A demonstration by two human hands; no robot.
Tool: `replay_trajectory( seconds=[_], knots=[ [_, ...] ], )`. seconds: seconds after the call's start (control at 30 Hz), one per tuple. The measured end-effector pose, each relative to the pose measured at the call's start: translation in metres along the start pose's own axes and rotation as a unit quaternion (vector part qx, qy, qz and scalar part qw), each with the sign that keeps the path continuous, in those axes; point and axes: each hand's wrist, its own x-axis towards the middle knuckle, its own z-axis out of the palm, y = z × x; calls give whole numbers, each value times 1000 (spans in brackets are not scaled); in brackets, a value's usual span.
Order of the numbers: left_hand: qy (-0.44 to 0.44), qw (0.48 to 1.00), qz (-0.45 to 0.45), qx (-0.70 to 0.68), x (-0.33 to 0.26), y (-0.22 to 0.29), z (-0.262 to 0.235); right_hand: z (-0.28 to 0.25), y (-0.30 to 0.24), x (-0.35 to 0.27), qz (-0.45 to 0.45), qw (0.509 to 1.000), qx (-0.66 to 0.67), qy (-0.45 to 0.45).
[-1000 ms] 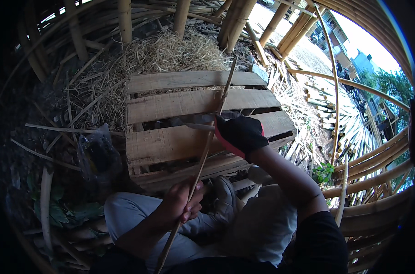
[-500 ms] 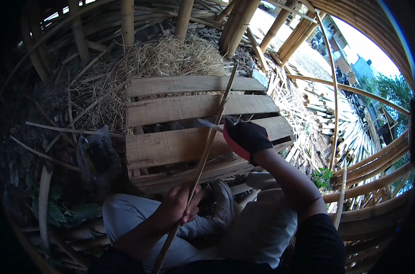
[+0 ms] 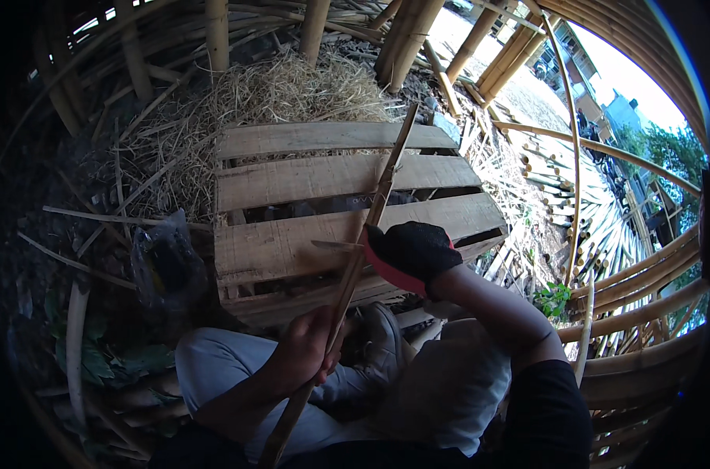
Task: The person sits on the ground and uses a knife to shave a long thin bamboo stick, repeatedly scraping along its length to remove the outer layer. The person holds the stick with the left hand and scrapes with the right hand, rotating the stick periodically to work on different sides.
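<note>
Strip (image 3: 391, 168) in tight left fingers (image 3: 329, 367) — knife (image 3: 335, 245), across strip's edge, in tight right fingers (image 3: 384, 240)

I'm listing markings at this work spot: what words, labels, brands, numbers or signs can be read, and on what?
None can be read.
Wooden crate: faint marks show in a gap, too blurred to read.
Stick and knife: no lettering shows.
Plastic bag: none legible.

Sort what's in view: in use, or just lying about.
In use:
long brown bamboo strip, in the bare left hand
narrow pale-bladed knife, in the black-and-red gloved right hand

Lying about:
crumpled clear plastic bag
heap of dry yellowish straw
</note>
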Motion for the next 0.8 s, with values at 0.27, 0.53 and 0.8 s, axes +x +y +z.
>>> replay_trajectory(
  seconds=[0.27, 0.53, 0.8],
  knots=[
    [-17, 999, -9, -29, 0, -6, -5, -4, 44, 35, 59, 992, 51, 104],
    [-26, 998, -23, -60, 4, -3, -3, -16, 64, 43, 96, 987, 100, 76],
    [-40, 987, -75, -136, -2, 2, -4, 11, 22, 11, -44, 996, 55, 62]
  ],
)
